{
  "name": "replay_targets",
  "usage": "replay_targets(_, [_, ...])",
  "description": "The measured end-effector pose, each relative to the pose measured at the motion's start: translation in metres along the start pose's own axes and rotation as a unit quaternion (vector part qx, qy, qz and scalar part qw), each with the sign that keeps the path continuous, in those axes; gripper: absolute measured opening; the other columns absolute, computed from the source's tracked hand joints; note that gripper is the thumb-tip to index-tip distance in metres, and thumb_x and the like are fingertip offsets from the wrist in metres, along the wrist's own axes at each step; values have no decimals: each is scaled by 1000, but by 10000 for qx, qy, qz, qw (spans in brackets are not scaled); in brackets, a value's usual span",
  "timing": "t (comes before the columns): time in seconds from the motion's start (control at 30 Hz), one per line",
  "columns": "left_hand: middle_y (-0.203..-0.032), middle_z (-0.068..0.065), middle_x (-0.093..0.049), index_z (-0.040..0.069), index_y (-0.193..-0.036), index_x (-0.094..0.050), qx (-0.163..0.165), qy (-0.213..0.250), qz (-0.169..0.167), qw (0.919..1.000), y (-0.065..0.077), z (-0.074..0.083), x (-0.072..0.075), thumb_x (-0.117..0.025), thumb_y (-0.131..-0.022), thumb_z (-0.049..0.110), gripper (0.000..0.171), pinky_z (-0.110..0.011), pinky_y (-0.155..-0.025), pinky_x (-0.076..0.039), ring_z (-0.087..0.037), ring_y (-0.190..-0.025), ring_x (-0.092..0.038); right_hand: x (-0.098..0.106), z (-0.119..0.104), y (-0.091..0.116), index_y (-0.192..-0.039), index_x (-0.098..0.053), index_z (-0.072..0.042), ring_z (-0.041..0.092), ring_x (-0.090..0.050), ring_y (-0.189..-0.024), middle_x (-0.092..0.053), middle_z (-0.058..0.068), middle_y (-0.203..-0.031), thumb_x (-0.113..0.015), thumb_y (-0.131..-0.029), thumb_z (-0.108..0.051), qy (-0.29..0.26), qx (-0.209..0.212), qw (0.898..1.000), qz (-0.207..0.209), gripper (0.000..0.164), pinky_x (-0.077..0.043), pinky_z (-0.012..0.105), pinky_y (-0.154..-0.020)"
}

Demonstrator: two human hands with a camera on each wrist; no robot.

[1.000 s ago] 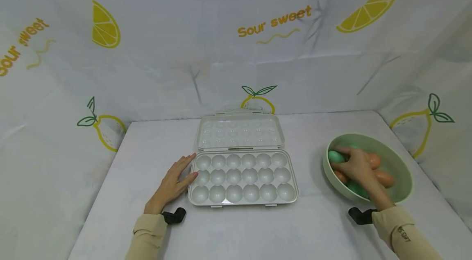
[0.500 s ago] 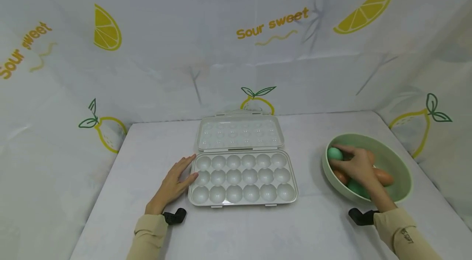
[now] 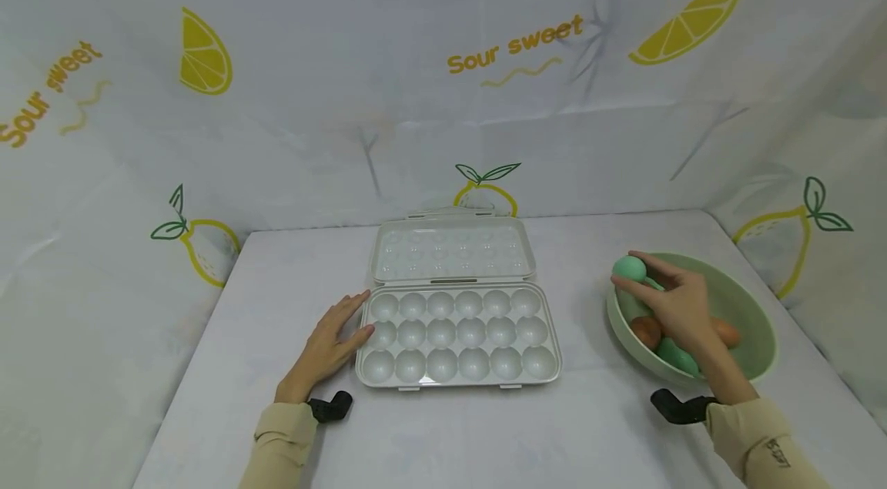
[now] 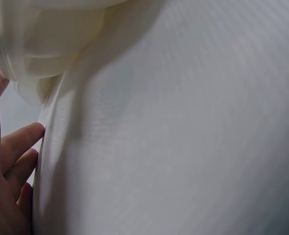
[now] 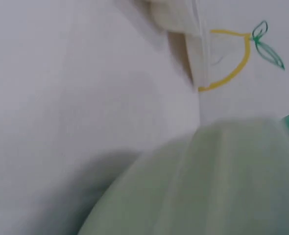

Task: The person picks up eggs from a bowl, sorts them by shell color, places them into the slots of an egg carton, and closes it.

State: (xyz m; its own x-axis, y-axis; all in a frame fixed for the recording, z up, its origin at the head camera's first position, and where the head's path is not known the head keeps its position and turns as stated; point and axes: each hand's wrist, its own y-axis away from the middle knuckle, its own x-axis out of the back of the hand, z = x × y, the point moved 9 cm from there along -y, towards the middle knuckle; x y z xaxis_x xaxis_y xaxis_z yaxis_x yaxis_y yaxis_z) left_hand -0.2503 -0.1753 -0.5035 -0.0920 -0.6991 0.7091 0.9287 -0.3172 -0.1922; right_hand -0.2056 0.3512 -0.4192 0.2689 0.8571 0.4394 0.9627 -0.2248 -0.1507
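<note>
Right hand [image 3: 682,308] over the left part of the bowl [image 3: 744,304], at the right of the bench [image 3: 485,435]. Thumb and fingers pinch one light-green egg [image 3: 629,269], parted only by its width. Egg overlaps the bowl's far-left rim in the head view; its height above the rim hard to judge. Right wrist view: blurred outer wall of the bowl, with a sliver of green and a bit of finger at the right edge.

In the bowl, partly covered by the hand and forearm: a brown egg [image 3: 646,333] at the left, a darker green egg [image 3: 677,356] on the near side, another brown egg [image 3: 725,333] right of the forearm. Full count hidden.

Left hand [image 3: 327,343] at the left side of the egg tray [image 3: 456,348], fingers extended, thumb spread apart, grasping nothing. Fingertips touch the tray's left edge: index by the far-left corner, thumb further near. Left wrist view shows extended fingers and the pale tray edge, dim.

Tray mid-bench, well left of the bowl; three rows of six round cups. Clear lid [image 3: 453,250] folded back flat on the far side, joined along the tray's far edge. Behind the bench, white cloth [image 3: 312,142] with yellow lemon prints and "Sour sweet" lettering. Both sleeves beige.
</note>
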Motion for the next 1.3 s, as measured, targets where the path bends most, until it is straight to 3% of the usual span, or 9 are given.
replay_targets(0.1, [-156,-16,-51,15,-153,-49,17,16,-7,10000,-1,0,-1,-68,-96,29,61,-64,-127,-24,-46,-151,-36,-14,-16,-2,-141,-62,-6,-20,-60,-105,-63,-37,-114,-80,-90,-17,-347,91,9993,-82,55,-53,2,-84])
replay_targets(0.23, [-156,-15,-51,16,-153,-49,31,-2,-22,10000,-2,0,-2,-69,-96,30,62,-64,-127,-23,-46,-151,-37,-43,-40,-6,-136,-64,-1,-13,-64,-109,-69,-25,-117,-79,-88,-5,-1327,310,9903,-275,51,-54,5,-91])
replay_targets(0.33, [-156,-15,-52,16,-153,-49,34,-4,-22,10000,-2,0,-3,-69,-96,30,62,-64,-127,-24,-46,-151,-37,-68,-58,-10,-131,-69,-6,-9,-65,-111,-71,-17,-121,-79,-86,-2,-1649,542,9841,-378,46,-55,8,-92])
replay_targets(0.43, [-155,-15,-52,15,-152,-49,33,-21,-17,10000,-1,0,-4,-69,-96,30,62,-64,-127,-23,-46,-150,-37,-97,-75,-14,-128,-70,-6,-7,-66,-111,-72,-4,-125,-80,-85,1,-1677,728,9817,-532,45,-57,13,-93])
replay_targets(0.63, [-155,-14,-52,16,-152,-50,77,-25,-3,10000,0,0,-4,-69,-96,30,62,-64,-127,-24,-45,-151,-37,-161,-108,-11,-129,-66,7,-5,-66,-108,-64,23,-133,-81,-81,5,-1812,791,9747,-1046,51,-59,16,-94])
replay_targets(0.83, [-155,-12,-53,17,-152,-50,130,-59,15,9999,1,-1,-4,-69,-95,30,62,-64,-127,-24,-44,-151,-37,-227,-135,2,-127,-68,4,14,-68,-114,-64,26,-134,-82,-79,5,-2181,800,9572,-1728,50,-59,23,-100])
replay_targets(0.97, [-155,-11,-53,18,-152,-50,129,-103,36,9999,2,-1,-4,-69,-96,31,61,-66,-125,-25,-45,-150,-38,-263,-143,10,-126,-70,3,30,-68,-120,-67,21,-134,-83,-79,4,-2276,684,9528,-1888,49,-59,27,-100])
replay_targets(1.3, [-150,-12,-58,17,-148,-55,-130,-212,318,9992,3,4,-1,-74,-90,32,62,-69,-121,-31,-47,-147,-42,-315,-145,21,-128,-66,9,36,-64,-127,-66,26,-135,-82,-79,4,-2227,519,9529,-1995,51,-58,28,-103])
